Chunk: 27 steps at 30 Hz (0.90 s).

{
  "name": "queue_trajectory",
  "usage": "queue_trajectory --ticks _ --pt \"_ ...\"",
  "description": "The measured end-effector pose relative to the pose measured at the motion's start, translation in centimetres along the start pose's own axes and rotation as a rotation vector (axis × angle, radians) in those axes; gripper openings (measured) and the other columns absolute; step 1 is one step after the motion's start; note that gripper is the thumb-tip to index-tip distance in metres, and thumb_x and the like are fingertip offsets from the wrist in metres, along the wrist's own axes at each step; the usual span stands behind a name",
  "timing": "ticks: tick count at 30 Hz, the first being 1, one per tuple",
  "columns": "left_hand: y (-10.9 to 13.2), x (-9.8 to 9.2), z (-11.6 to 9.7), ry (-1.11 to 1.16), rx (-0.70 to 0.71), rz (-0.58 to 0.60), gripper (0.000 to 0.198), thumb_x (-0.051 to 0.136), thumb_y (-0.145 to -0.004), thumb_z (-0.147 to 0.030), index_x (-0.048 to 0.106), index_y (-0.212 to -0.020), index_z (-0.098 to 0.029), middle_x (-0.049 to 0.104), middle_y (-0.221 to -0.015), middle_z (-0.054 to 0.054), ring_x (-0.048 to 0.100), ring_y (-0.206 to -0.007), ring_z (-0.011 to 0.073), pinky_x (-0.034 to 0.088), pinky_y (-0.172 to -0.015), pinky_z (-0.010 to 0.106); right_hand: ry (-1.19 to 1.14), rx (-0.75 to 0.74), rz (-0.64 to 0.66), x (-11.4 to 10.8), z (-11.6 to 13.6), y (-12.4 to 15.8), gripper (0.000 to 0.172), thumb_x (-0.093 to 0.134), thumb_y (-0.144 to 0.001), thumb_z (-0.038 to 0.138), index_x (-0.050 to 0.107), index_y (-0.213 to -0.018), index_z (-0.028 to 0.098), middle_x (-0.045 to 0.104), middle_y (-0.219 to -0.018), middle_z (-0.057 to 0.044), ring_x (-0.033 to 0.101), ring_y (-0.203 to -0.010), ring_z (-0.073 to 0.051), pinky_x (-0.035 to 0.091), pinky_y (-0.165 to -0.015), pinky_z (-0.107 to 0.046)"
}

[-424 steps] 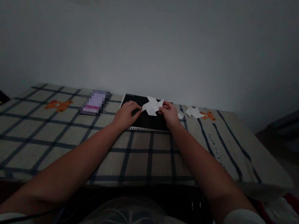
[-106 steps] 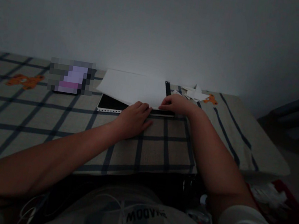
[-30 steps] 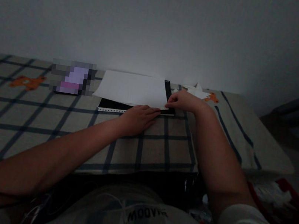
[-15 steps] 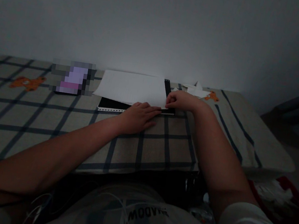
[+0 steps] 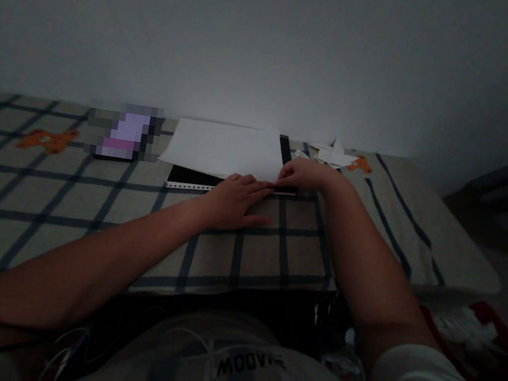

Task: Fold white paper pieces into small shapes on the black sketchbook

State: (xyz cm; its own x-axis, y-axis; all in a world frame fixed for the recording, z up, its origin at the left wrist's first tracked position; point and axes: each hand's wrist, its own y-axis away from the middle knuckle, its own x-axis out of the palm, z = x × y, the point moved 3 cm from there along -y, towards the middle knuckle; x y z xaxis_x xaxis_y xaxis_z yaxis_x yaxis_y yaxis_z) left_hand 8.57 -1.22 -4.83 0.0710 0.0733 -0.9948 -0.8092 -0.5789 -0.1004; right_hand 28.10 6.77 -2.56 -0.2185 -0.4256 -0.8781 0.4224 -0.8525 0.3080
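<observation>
A white sheet of paper (image 5: 226, 148) lies over a black notebook (image 5: 193, 177) with a row of holes along its white near edge. My left hand (image 5: 237, 203) rests on the near edge of the sheet and the notebook, fingers stretched out to the right and thumb apart. At the sheet's near right corner is my right hand (image 5: 302, 173), its fingers curled in a pinch on the paper. Both hands nearly meet there. Part of the sheet's near edge is hidden under the left fingers.
A phone (image 5: 123, 136), partly pixelated, leans at the left. Folded white paper pieces (image 5: 333, 154) lie beyond the right hand. A checked cloth (image 5: 137, 208) with orange bear figures covers the table, which meets a wall (image 5: 275, 47). A red container (image 5: 480, 339) stands low at the right.
My right hand has shifted slightly left and down toward the left fingertips. The left thumb has spread further from the fingers. The sheet looks unmoved.
</observation>
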Motion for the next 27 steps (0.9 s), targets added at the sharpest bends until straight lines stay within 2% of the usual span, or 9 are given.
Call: queue_trajectory --ticks 4,11,17,22,27 --pt "0.0 0.0 0.1 0.013 0.005 -0.002 0.077 0.033 -0.1 -0.069 0.042 -0.155 -0.016 0.046 -0.16 0.009 0.048 -0.131 0.0298 0.035 -0.105 0.041 0.0 0.096 0.017 -0.4 -0.2 0.1 0.023 0.071 -0.079 0.041 0.08 -0.088 0.022 0.078 -0.092 -0.005 0.067 -0.083 -0.022 0.047 -0.07 -0.032" --pt "0.1 0.0 0.2 0.021 0.006 -0.006 0.075 0.033 -0.101 -0.068 0.042 -0.156 -0.017 0.044 -0.161 0.009 0.048 -0.133 0.0296 0.033 -0.108 0.042 0.04 0.113 0.017 -1.0 -1.0 0.9 0.015 0.072 -0.078 0.034 0.079 -0.08 0.022 0.077 -0.088 -0.004 0.066 -0.08 -0.021 0.046 -0.069 -0.031" --pt "0.1 0.2 0.1 0.015 0.003 -0.004 0.072 0.033 -0.102 -0.065 0.042 -0.155 -0.017 0.043 -0.162 0.009 0.048 -0.133 0.03 0.035 -0.106 0.042 -0.033 0.166 -0.16 -1.9 -0.8 1.8 0.019 0.071 -0.081 0.037 0.077 -0.08 0.019 0.074 -0.08 -0.004 0.06 -0.074 -0.018 0.042 -0.064 -0.03" --pt "0.3 0.4 0.0 0.004 0.017 -0.038 0.068 0.034 -0.104 -0.059 0.041 -0.155 -0.015 0.044 -0.161 0.011 0.047 -0.136 0.0303 0.034 -0.11 0.044 -0.034 0.118 -0.138 -1.3 0.3 1.7 0.02 0.072 -0.081 0.036 0.076 -0.08 0.017 0.072 -0.079 -0.004 0.059 -0.072 -0.017 0.04 -0.064 -0.029" --pt "0.5 0.7 -0.2 0.015 0.057 -0.034 0.067 0.033 -0.105 -0.058 0.038 -0.158 -0.017 0.038 -0.164 0.013 0.042 -0.145 0.0299 0.032 -0.116 0.045 -0.055 -0.011 -0.213 -1.2 0.9 1.5 0.024 0.068 -0.082 0.03 0.079 -0.098 0.015 0.073 -0.084 -0.005 0.059 -0.076 -0.017 0.04 -0.067 -0.029"
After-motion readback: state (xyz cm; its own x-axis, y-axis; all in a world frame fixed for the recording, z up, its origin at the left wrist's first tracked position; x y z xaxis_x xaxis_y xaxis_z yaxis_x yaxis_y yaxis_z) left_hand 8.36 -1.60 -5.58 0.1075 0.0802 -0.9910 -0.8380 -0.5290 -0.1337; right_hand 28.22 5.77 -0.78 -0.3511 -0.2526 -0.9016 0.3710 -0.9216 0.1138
